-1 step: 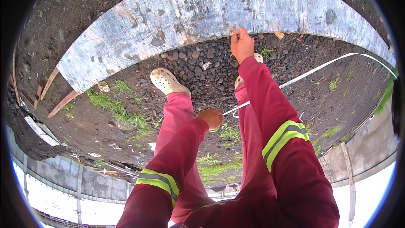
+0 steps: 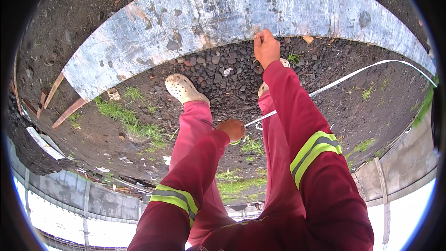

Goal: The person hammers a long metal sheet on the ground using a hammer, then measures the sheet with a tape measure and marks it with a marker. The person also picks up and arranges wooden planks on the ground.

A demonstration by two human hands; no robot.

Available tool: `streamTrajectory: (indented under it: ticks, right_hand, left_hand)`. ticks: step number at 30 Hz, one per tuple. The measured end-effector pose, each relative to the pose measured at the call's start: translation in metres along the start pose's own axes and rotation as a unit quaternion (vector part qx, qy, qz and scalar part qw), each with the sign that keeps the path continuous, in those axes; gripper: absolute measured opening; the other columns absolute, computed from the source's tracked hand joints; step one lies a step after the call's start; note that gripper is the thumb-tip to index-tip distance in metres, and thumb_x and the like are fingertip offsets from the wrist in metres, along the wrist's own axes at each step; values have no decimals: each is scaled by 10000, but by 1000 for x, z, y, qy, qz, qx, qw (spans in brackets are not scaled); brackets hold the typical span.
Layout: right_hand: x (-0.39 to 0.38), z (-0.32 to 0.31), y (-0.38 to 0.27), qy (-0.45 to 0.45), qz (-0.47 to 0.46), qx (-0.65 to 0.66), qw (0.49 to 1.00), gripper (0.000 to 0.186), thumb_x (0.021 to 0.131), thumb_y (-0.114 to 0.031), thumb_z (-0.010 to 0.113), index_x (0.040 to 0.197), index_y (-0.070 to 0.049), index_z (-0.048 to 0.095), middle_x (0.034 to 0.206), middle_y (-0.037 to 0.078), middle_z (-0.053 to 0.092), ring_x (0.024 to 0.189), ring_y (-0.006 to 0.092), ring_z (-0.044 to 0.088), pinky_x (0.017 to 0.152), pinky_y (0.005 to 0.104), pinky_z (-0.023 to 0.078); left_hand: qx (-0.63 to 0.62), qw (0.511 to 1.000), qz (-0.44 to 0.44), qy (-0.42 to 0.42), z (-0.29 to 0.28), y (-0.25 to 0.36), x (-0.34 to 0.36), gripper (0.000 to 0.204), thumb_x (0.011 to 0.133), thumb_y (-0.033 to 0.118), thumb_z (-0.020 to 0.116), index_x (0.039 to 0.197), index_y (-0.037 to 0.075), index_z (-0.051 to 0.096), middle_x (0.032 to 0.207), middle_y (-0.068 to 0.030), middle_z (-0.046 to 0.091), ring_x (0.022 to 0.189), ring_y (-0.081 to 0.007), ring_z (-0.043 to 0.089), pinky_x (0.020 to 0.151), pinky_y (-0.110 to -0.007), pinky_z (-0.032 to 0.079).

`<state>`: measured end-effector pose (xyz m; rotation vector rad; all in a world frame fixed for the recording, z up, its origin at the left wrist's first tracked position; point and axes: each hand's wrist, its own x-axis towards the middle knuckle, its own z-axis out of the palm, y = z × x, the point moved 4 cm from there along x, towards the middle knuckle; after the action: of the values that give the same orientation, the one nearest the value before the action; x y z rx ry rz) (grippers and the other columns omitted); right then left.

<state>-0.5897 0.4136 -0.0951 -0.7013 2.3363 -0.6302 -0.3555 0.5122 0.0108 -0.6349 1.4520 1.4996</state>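
Note:
My left hand is closed in front of my left leg, around one end of a long white measuring tape. A bit of green shows under that hand; I cannot tell what it belongs to. From there the tape runs right, passes behind my right forearm and curves off to the far right. Beyond it, my right hand is pinched at the near edge of a long, scuffed grey-white board. What its fingertips hold, if anything, is too small to make out. The board lies flat and looks curved in this view.
My light clogs stand on dark gravel just short of the board. Wooden strips stick out from its left end. Grass tufts and scraps dot the soil. Concrete walls stand along the lower left and lower right.

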Motion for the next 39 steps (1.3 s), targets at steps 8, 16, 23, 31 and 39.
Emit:
streamTrajectory:
  ticks: [8,16,23,31,39]
  right_hand:
    - [7,-8,-3,-50,31,-7,998,93,819,-158,579,838,-71,555,710,179,622,717,384,604,636,444,469]
    - [10,-11,-7,-172,31,-214,961,117,822,-165,539,889,-75,570,866,203,635,819,392,607,716,452,485]
    - [-73,-173,7,-199,167,-338,905,202,811,-163,503,999,-96,534,917,249,620,899,427,588,786,496,465]
    - [-438,-409,-35,119,245,-145,951,73,832,-109,550,896,-74,542,693,119,610,622,271,613,577,378,468]
    - [-592,-326,-36,-2,362,-105,926,122,821,-172,559,898,-78,572,744,110,642,637,244,634,649,345,496]
  left_hand:
    - [-15,1000,0,-23,-4,5,6,329,863,317,417,872,64,627,934,-177,630,915,-366,584,824,-456,447]
    - [7,1000,-2,-14,-4,10,-3,328,863,319,413,901,70,624,932,-175,630,911,-363,586,813,-459,449]
    - [46,997,32,55,-44,41,-94,333,849,307,426,904,46,624,923,-188,628,902,-363,590,796,-468,453]
    - [204,973,104,34,-55,49,-264,354,871,323,411,860,36,618,829,-194,624,811,-382,595,726,-474,454]
    - [118,973,96,172,-62,-4,-398,346,890,310,423,845,16,599,805,-211,608,772,-387,584,709,-459,444]
